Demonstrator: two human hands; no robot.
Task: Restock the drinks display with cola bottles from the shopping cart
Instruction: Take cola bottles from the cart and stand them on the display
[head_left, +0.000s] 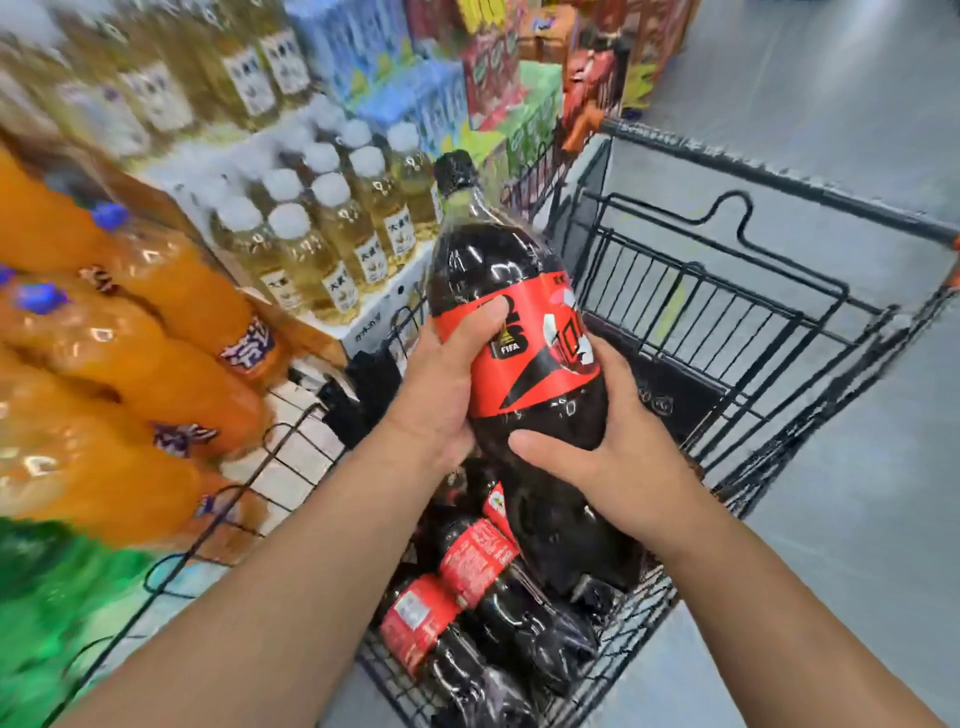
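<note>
Black-capped cola bottle (519, 332) with a red label is held upright, leaning slightly left, above the black wire shopping cart (779, 179), both hands clamped on it: left hand (441, 395) grips the label zone with thumb across the front, right hand (618, 457) grips the lower body just below the label. More cola bottles (467, 597) lie on their sides in the cart basket underneath. Drinks display at left is blurred: orange soda bottles (130, 364) nearest, pale yellow drinks (322, 249) with white caps behind them, green bottles (52, 597) at lower left; grey floor (831, 104) to the right.
</note>
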